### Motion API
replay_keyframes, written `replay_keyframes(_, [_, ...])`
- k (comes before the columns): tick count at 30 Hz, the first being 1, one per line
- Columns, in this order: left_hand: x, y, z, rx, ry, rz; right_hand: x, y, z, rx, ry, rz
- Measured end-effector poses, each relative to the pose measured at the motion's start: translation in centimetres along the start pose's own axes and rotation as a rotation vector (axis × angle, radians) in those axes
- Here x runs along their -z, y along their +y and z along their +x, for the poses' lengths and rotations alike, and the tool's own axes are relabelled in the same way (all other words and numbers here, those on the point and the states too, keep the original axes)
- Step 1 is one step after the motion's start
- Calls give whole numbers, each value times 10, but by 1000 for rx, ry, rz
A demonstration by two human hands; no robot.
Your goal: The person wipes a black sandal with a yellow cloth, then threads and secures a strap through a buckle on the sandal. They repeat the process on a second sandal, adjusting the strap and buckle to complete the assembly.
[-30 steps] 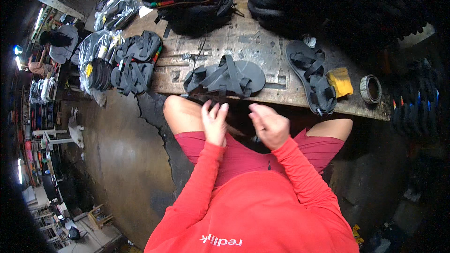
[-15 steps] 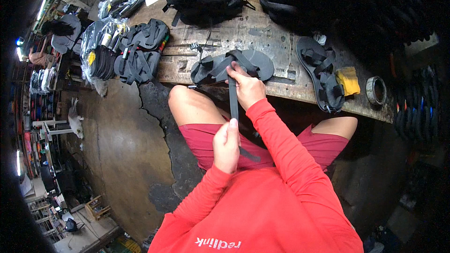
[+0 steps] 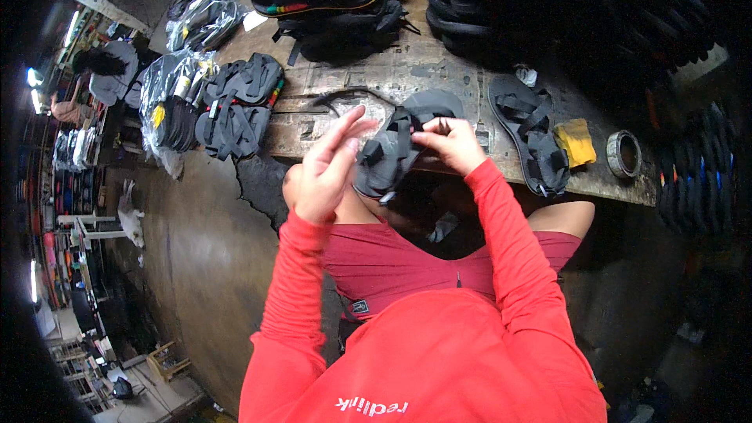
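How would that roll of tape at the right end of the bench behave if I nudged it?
The roll of tape lies flat on its side on the wooden bench, so it would probably slide, not roll. It looks like a hollow ring, likely light. Stood on edge, it could roll off.

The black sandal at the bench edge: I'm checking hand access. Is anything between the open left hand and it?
Nothing visible. The left hand hangs open just beside the black sandal, which the right hand pinches at its straps.
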State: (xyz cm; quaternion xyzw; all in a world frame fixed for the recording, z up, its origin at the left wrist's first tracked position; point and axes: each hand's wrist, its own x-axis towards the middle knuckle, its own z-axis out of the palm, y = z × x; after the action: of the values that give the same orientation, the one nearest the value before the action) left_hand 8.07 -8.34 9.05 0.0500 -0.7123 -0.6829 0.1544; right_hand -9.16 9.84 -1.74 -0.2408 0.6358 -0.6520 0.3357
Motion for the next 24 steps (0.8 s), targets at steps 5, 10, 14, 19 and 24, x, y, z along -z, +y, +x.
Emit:
replay_keyframes(5, [25, -57, 34, -120, -374, 962, 63, -22, 27, 28, -43, -157])
replay_keyframes(10, [-5, -54, 13, -9, -451, 1068, 79, -30, 7, 159, 475, -165])
replay_keyframes(14, [-27, -47, -21, -113, -187, 901, 63, -32, -65, 264, 732, -276])
replay_keyframes(19, [-40, -70, -8, -225, -246, 1198, 29, 0, -118, 19, 823, -336])
replay_keyframes(24, [-28, -34, -44, 87, -265, 652, 6, 25, -119, 148, 816, -529])
